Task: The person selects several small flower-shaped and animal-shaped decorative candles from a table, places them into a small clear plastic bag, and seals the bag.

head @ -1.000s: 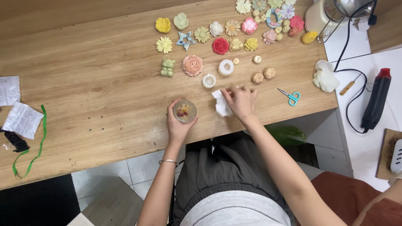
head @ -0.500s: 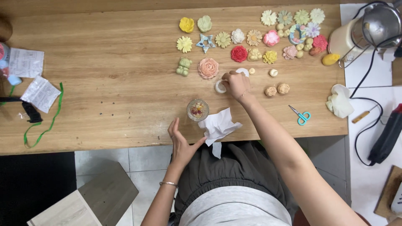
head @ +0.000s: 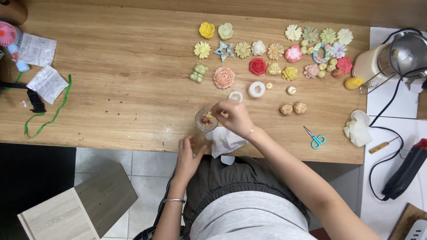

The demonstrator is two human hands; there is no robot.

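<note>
Head view showed the right hand [head: 233, 118] had come back from the white ring mould [head: 235, 96] at twelve o'clock, fingers pinched over the small clear glass cup [head: 206, 120] on the wooden tabletop [head: 111, 102]; the left hand [head: 187, 156], loosely spread, had let go at six o'clock.

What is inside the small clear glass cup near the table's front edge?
The small clear glass cup holds a red and yellow filling, too small to identify. The right hand reaches over its rim, fingertips hiding part of it. What lies deeper in the cup cannot be seen.
</note>
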